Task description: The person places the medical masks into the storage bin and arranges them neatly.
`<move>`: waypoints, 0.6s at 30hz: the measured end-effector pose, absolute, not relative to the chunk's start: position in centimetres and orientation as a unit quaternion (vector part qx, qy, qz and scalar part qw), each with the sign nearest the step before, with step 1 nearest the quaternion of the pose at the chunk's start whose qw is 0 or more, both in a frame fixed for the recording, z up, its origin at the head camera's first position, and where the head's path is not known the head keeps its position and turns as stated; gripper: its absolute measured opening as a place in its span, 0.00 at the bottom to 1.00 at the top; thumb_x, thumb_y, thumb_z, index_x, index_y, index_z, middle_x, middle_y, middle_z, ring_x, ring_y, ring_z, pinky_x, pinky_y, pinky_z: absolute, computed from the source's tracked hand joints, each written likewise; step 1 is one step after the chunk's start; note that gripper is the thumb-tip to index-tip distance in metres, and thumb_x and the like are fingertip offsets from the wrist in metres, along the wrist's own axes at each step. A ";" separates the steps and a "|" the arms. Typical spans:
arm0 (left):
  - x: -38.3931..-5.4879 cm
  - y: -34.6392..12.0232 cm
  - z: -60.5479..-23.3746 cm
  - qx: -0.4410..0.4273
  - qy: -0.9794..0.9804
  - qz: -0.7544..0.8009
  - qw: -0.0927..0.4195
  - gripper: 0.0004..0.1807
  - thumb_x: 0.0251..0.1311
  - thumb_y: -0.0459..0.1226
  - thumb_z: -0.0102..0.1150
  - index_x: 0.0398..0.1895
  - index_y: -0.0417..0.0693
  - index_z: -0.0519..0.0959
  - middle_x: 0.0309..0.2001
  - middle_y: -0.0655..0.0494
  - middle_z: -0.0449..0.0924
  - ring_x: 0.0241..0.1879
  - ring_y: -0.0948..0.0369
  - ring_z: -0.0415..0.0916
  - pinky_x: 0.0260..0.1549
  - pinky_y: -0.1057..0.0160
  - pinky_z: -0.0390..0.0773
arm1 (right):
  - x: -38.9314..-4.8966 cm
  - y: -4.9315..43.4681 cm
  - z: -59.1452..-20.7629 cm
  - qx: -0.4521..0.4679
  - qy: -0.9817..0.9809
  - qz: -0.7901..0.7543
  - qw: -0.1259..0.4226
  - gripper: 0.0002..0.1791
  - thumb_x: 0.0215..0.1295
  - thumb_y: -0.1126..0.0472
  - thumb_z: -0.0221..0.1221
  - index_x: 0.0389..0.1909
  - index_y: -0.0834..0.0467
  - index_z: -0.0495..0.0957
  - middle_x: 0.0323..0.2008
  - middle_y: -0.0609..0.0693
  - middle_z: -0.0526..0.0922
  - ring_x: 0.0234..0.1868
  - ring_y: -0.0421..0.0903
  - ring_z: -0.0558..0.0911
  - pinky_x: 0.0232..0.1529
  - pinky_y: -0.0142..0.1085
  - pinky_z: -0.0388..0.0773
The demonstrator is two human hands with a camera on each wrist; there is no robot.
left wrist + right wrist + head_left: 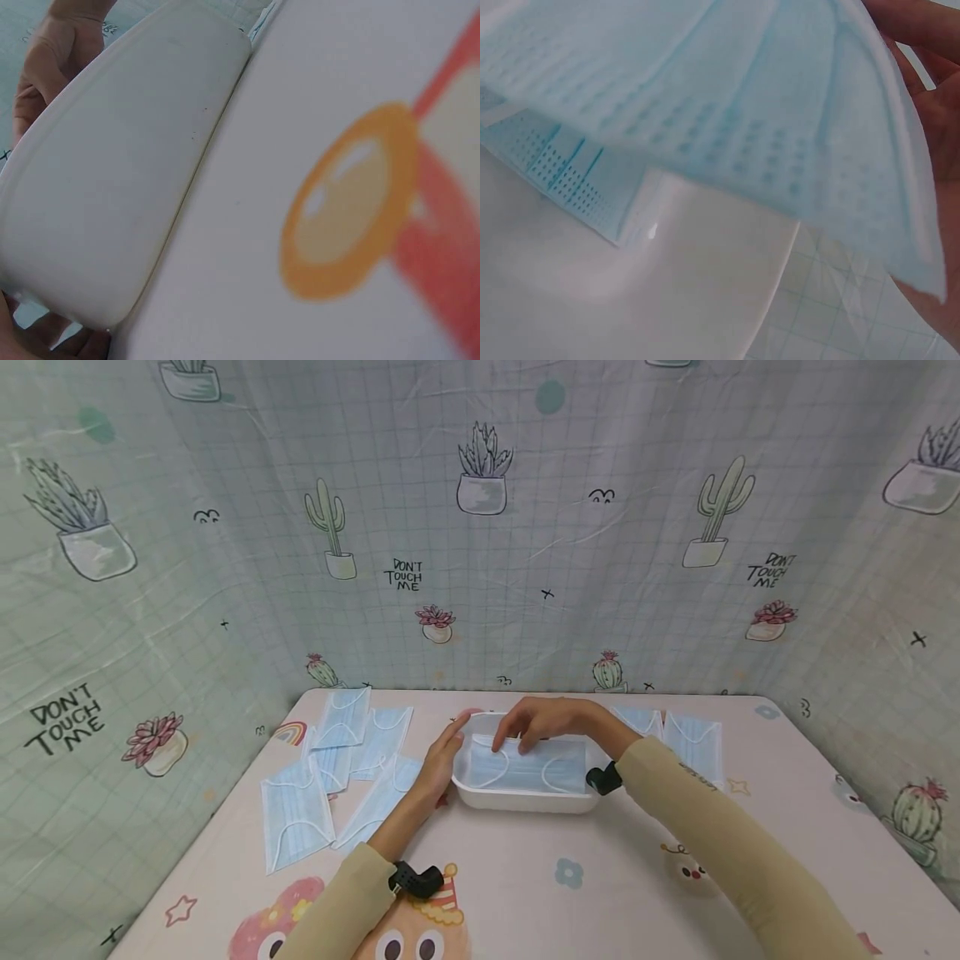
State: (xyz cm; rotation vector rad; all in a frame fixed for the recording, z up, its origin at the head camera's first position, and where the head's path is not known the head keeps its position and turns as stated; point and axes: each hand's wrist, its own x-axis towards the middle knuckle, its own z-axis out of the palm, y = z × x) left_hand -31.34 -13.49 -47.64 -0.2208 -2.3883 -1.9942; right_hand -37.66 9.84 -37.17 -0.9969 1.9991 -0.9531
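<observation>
Perhaps a home corner: cactus-print fabric [510,552] on three sides of a pink, cartoon-print tabletop [517,877].

Head view downward, wrist views close, tub [525,803] shared

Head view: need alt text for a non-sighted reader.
Right hand over a blue face mask in a white tray; left hand against the tray's left end. More masks lie on the pink table, left and right.

Dim, diffuse light casts soft shadows on the table [517,902], and the right wrist view's mask [705,112] blurs.
</observation>
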 end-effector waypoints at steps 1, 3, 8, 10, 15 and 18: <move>-31.3 -13.5 -47.6 -0.072 -0.766 -0.639 0.011 0.27 0.82 0.44 0.37 0.81 0.57 0.61 0.84 0.52 0.50 0.85 0.48 0.38 0.80 0.34 0.38 | -37.8 9.8 -37.3 -0.383 0.772 -0.368 0.350 0.21 0.62 0.76 0.59 0.56 0.66 0.83 0.57 0.54 0.85 0.49 0.46 0.76 0.49 0.33 0.73; -31.3 -13.5 -47.6 -0.072 -0.765 -0.641 0.011 0.27 0.82 0.44 0.37 0.81 0.57 0.61 0.84 0.53 0.51 0.85 0.49 0.38 0.80 0.35 0.38 | -37.9 9.8 -37.4 -0.376 0.778 -0.362 0.350 0.21 0.62 0.76 0.59 0.57 0.65 0.83 0.55 0.53 0.85 0.48 0.45 0.76 0.44 0.32 0.73; -31.3 -13.5 -47.5 -0.074 -0.764 -0.641 0.012 0.27 0.82 0.43 0.37 0.81 0.56 0.61 0.83 0.54 0.53 0.85 0.48 0.39 0.80 0.35 0.39 | -38.1 9.5 -37.5 -0.358 0.796 -0.343 0.348 0.23 0.61 0.77 0.58 0.57 0.64 0.84 0.46 0.48 0.83 0.42 0.44 0.75 0.31 0.29 0.67; -31.2 -13.5 -47.5 -0.074 -0.764 -0.641 0.013 0.27 0.82 0.43 0.37 0.81 0.55 0.61 0.83 0.54 0.53 0.85 0.48 0.40 0.80 0.36 0.39 | -38.2 9.4 -37.5 -0.353 0.801 -0.337 0.347 0.24 0.59 0.78 0.58 0.57 0.64 0.83 0.42 0.47 0.81 0.37 0.43 0.73 0.27 0.29 0.64; -31.3 -13.4 -47.6 -0.072 -0.762 -0.643 0.012 0.27 0.82 0.43 0.37 0.81 0.56 0.61 0.83 0.55 0.53 0.85 0.49 0.40 0.80 0.37 0.39 | -38.4 9.2 -37.6 -0.345 0.814 -0.321 0.340 0.25 0.57 0.80 0.57 0.56 0.64 0.84 0.36 0.48 0.77 0.30 0.42 0.67 0.24 0.28 0.61; -31.4 -13.5 -47.7 -0.073 -0.762 -0.643 0.010 0.27 0.82 0.43 0.38 0.81 0.56 0.62 0.83 0.55 0.54 0.85 0.49 0.40 0.80 0.37 0.39 | -38.6 9.0 -37.9 -0.346 0.818 -0.313 0.337 0.25 0.57 0.80 0.57 0.56 0.65 0.84 0.37 0.49 0.77 0.31 0.42 0.69 0.24 0.28 0.62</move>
